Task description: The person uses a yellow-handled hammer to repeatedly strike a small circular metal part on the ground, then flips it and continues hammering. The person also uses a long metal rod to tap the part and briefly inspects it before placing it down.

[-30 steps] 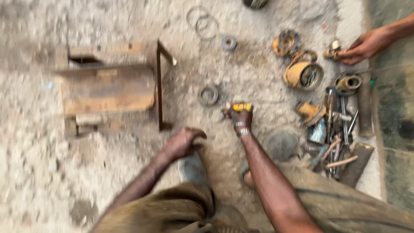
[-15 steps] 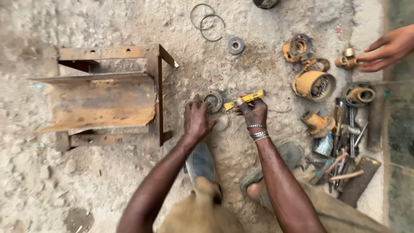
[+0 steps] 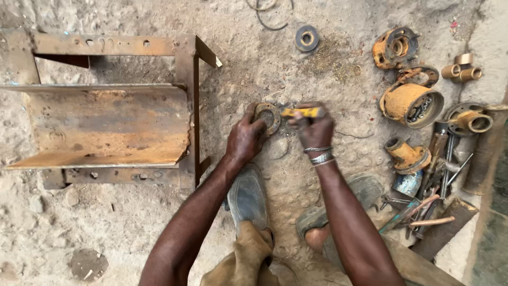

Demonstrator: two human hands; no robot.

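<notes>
My left hand (image 3: 244, 139) clasps the round metal flange (image 3: 268, 117) on the ground; my right hand (image 3: 314, 128), at its 3 o'clock, grips a yellow-handled tool (image 3: 304, 112).

A rusty steel frame (image 3: 111, 106) lies left; yellow housings (image 3: 411, 101), brass bushes (image 3: 461, 71) and what look like wrenches (image 3: 423, 212) clutter the right
</notes>
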